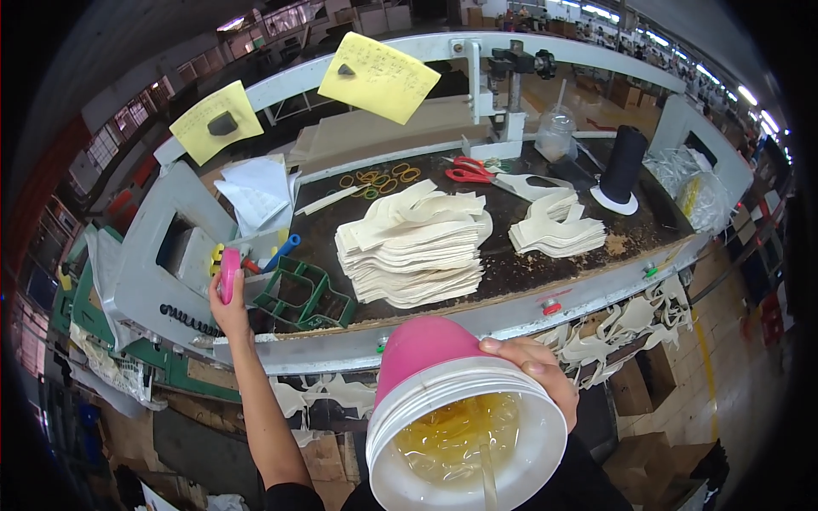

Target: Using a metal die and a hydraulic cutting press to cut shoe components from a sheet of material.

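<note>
My right hand (pixel 541 372) grips a pink tumbler (pixel 430 349) with a wide white rim, close in front of me at the bottom. The tumbler is uncovered and tilted toward me. Inside are a yellow drink (pixel 456 430), clear pieces that look like ice or plastic, and a pale straw (pixel 487 477). My left hand (pixel 228 313) is stretched out to the machine's left side, its fingers closed on a round pink lid (pixel 229 274) held on edge. Beside that hand are green metal cutting dies (pixel 305 294) and a blue-handled tool (pixel 283 252).
On the dark machine bed lie a tall stack of cream fabric pieces (pixel 413 247), a smaller stack (pixel 558 226), red-handled scissors (pixel 470 170) and rubber bands (pixel 379 180). A black thread cone (pixel 622 166) and plastic cup (pixel 556 134) stand behind. Fabric scraps (pixel 630 328) hang below the front edge.
</note>
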`<move>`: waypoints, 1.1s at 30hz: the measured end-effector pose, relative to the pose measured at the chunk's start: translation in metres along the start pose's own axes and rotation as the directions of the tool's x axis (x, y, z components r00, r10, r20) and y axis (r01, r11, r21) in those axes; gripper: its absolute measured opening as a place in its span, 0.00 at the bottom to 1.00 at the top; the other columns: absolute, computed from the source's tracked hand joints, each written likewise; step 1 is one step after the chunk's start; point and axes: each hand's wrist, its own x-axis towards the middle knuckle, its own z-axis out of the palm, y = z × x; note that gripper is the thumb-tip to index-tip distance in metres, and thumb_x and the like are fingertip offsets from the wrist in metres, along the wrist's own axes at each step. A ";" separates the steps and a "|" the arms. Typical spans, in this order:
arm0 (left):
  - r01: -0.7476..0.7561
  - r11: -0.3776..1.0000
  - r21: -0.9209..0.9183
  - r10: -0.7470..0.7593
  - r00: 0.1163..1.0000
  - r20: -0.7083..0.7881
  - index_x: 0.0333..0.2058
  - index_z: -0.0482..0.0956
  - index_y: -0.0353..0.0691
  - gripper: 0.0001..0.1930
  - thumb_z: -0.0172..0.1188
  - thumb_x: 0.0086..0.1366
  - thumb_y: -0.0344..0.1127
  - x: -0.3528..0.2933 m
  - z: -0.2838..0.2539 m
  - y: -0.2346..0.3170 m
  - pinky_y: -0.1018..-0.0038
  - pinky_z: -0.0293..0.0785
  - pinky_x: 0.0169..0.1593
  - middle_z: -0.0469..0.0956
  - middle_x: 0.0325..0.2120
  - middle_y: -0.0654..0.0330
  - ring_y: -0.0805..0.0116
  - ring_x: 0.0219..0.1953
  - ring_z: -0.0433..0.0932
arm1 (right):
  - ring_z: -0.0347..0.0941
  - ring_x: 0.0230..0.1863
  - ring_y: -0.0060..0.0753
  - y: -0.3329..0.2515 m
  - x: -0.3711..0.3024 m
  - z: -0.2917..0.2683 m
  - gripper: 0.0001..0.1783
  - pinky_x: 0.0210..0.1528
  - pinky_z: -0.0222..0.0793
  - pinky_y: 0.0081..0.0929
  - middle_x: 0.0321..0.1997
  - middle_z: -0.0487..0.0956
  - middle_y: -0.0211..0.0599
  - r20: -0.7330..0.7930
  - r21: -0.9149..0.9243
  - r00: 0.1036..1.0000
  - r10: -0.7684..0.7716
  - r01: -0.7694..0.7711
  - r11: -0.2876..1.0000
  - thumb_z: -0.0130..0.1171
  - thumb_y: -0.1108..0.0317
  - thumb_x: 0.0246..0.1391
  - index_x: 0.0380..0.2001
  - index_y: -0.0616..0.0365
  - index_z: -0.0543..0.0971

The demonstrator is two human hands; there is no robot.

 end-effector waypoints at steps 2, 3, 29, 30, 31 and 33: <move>0.008 1.000 -0.002 -0.008 1.000 0.006 0.60 0.76 0.32 0.34 0.77 0.64 0.47 0.000 0.003 0.000 0.68 0.69 0.62 0.78 0.55 0.51 0.63 0.56 0.75 | 0.82 0.54 0.57 -0.002 0.000 -0.004 0.30 0.56 0.77 0.50 0.57 0.81 0.71 0.021 0.030 0.999 0.029 -0.030 0.999 0.71 0.65 0.60 0.60 0.67 0.71; 0.018 1.000 0.006 -0.018 1.000 0.004 0.60 0.76 0.32 0.34 0.77 0.64 0.47 0.000 0.006 0.000 0.68 0.69 0.62 0.78 0.55 0.51 0.63 0.56 0.76 | 0.82 0.54 0.57 -0.003 0.000 -0.005 0.30 0.56 0.77 0.50 0.57 0.81 0.71 0.016 0.017 1.000 0.025 -0.025 1.000 0.71 0.65 0.60 0.60 0.67 0.71; -0.055 0.996 0.065 0.055 0.998 -0.001 0.60 0.76 0.33 0.34 0.78 0.63 0.48 -0.009 0.005 0.009 0.68 0.70 0.63 0.78 0.55 0.52 0.62 0.56 0.77 | 0.82 0.54 0.57 -0.027 0.001 -0.017 0.27 0.55 0.78 0.49 0.57 0.82 0.70 0.068 -0.071 0.997 0.049 -0.044 0.996 0.68 0.67 0.63 0.60 0.63 0.68; -0.045 0.995 0.085 0.045 0.999 0.000 0.60 0.76 0.32 0.35 0.78 0.62 0.48 -0.013 0.006 0.013 0.67 0.70 0.62 0.79 0.55 0.51 0.61 0.56 0.77 | 0.82 0.54 0.57 -0.027 0.001 -0.020 0.27 0.55 0.78 0.49 0.57 0.82 0.70 0.107 -0.083 0.993 0.050 -0.042 0.996 0.67 0.67 0.64 0.61 0.62 0.67; -0.036 0.994 0.101 0.036 0.999 0.004 0.60 0.76 0.32 0.35 0.78 0.62 0.48 -0.016 0.007 0.019 0.67 0.70 0.62 0.79 0.55 0.51 0.61 0.56 0.77 | 0.82 0.54 0.57 -0.026 0.000 -0.019 0.27 0.55 0.78 0.49 0.57 0.82 0.70 0.111 -0.074 0.993 0.049 -0.041 0.996 0.67 0.67 0.64 0.61 0.62 0.67; -0.047 0.993 0.109 0.047 0.999 -0.002 0.60 0.76 0.32 0.36 0.78 0.61 0.48 -0.016 0.006 0.020 0.67 0.70 0.62 0.79 0.55 0.50 0.60 0.56 0.77 | 0.82 0.53 0.57 -0.026 -0.004 -0.018 0.28 0.55 0.78 0.49 0.57 0.82 0.69 0.098 -0.032 0.993 0.063 -0.060 0.998 0.67 0.67 0.64 0.61 0.61 0.67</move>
